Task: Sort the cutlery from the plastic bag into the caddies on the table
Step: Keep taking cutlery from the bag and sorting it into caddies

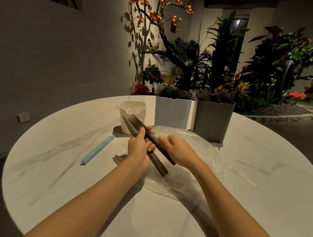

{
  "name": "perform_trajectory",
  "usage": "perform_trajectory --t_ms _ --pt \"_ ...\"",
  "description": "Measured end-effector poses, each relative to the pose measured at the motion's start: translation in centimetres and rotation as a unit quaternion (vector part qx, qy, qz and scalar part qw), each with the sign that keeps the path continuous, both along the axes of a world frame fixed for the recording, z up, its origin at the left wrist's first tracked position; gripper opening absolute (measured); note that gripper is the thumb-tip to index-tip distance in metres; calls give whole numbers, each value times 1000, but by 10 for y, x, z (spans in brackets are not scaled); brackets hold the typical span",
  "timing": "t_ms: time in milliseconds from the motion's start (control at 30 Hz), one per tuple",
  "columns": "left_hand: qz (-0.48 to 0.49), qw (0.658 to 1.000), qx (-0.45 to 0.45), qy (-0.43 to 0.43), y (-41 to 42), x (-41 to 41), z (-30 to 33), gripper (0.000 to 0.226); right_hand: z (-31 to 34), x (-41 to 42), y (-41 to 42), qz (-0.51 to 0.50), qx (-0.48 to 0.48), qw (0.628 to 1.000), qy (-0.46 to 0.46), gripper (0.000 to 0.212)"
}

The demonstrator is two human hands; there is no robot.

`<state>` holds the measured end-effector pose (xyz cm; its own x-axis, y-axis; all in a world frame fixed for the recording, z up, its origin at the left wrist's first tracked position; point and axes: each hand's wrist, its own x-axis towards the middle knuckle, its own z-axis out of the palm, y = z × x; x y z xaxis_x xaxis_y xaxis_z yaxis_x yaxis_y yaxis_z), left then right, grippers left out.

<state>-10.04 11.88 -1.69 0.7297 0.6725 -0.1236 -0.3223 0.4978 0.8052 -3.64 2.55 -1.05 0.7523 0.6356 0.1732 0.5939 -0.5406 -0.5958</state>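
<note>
both hands work above the clear plastic bag (pixel 185 165), which lies flat on the round marble worktop (pixel 262 199), so anything dropped lands on the bag. the left hand (pixel 138 149) has its grip closed round a bundle of dark cutlery (pixel 139 130), a fork and a knife among them, heads pointing far-left toward the small cream caddy (pixel 131 114); held by the handles this way, the pieces fan apart and can be told by type. the right hand (pixel 179 151) pinches the handle of one dark piece (pixel 163 149), probably to draw it clear of the bundle.

the white caddy (pixel 171 112) and grey caddy (pixel 211 119) stand side by side at the far edge, each already bristling with cutlery. a clear plastic spoon (pixel 240 173) lies right of the bag, and a pale blue bag clip (pixel 97 150) lies to the left, off the bag since it has been opened.
</note>
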Motion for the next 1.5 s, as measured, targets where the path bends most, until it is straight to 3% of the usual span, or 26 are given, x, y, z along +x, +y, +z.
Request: perform_trajectory --t_ms 267,467,667,800,933,1067,1333,1400,1500 --pt "-20 1000 9 -1 0 -1 3 26 3 2 -4 14 136 990 34 24" --pt "5 1000 8 16 1 4 11 27 13 -8 -2 83 142 986 -3 21" --pt "13 990 112 83 -9 12 19 27 11 0 1 48 177 983 -19 16" --pt "15 971 200 129 -16 18 23 36 23 5 3 41 227 973 -11 27" --pt "28 960 248 131 -19 22 25 29 34 6 9 35 246 968 -22 30" --pt "-46 985 156 52 -27 25 30 42 43 6 18 10 204 977 -60 39" --pt "-44 976 211 42 -27 47 26 38 59 6 20 -62 138 983 -108 29" --pt "-39 966 253 50 -23 48 21 25 62 9 19 -71 131 984 -98 23" --pt "-43 954 290 67 -22 48 17 30 63 18 16 -59 135 988 -44 23"
